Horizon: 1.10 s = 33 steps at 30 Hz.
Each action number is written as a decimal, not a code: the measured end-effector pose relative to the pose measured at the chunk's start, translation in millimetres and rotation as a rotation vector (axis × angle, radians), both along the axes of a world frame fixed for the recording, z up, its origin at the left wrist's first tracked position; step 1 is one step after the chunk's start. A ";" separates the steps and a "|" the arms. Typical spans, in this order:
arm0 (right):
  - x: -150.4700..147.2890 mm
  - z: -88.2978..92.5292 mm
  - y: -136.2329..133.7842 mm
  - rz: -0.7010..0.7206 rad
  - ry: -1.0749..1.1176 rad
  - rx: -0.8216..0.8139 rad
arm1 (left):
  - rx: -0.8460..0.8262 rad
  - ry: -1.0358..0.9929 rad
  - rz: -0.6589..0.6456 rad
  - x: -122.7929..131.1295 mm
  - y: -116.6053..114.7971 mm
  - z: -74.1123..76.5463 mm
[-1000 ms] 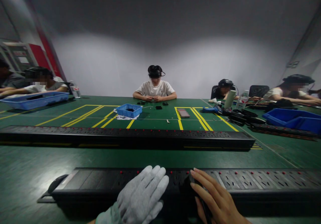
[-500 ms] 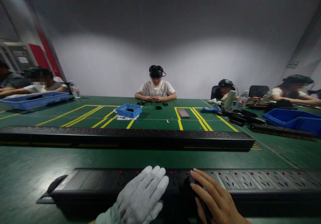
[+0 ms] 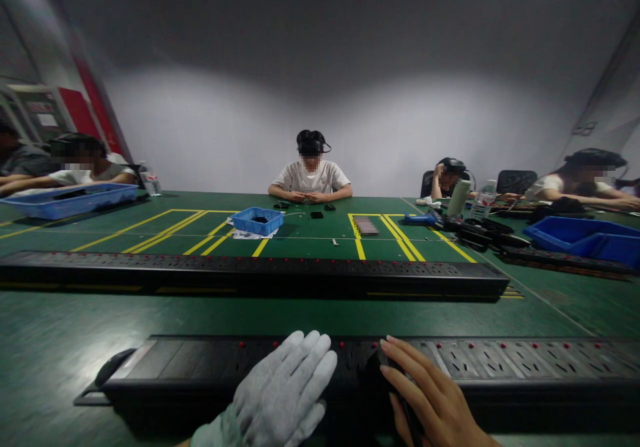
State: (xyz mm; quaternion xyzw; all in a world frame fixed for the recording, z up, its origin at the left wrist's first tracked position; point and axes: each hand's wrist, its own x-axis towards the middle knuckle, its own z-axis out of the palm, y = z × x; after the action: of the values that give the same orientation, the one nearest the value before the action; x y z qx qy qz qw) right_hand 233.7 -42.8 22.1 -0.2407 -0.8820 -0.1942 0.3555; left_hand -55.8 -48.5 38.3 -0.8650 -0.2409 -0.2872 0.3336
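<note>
My left hand (image 3: 287, 388), in a pale grey glove, lies flat with its fingers stretched out and nothing visible in it. It is over the front black power strip (image 3: 170, 360), which has rows of sockets and red buttons. Bare and to its right, my right hand (image 3: 430, 393) curls its fingers over a dark, narrow object (image 3: 407, 412) that leans near the strip's front side. My fingers and the shadow cover much of that object, so its kind cannot be made out.
A second long power strip (image 3: 250, 273) runs across the green table (image 3: 320, 317). Beyond it stand a small blue bin (image 3: 257, 222) and a pixelated flat item (image 3: 366, 226). Larger blue trays (image 3: 75, 199) stand at both sides. Across the table sits a person (image 3: 310, 179); others work left and right.
Both my hands stay where they were. At the far right, a seated person has raised a hand to the head.
</note>
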 end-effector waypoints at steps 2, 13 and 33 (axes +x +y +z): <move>-0.4 0.5 -0.7 -0.001 -0.002 0.001 | 0.002 0.010 0.003 -0.2 0.0 -0.3; 0.3 -1.9 0.5 -0.003 0.000 -0.007 | -0.004 0.049 0.026 -4.1 0.9 -7.8; 0.1 2.4 -0.6 -0.011 0.000 -0.009 | 0.022 0.019 0.021 0.0 0.2 1.7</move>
State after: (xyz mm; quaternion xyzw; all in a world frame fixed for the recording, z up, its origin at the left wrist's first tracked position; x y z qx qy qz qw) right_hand 233.9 -43.4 24.5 -0.2471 -0.8815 -0.1920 0.3535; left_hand -55.8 -48.3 40.0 -0.8614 -0.2436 -0.2781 0.3483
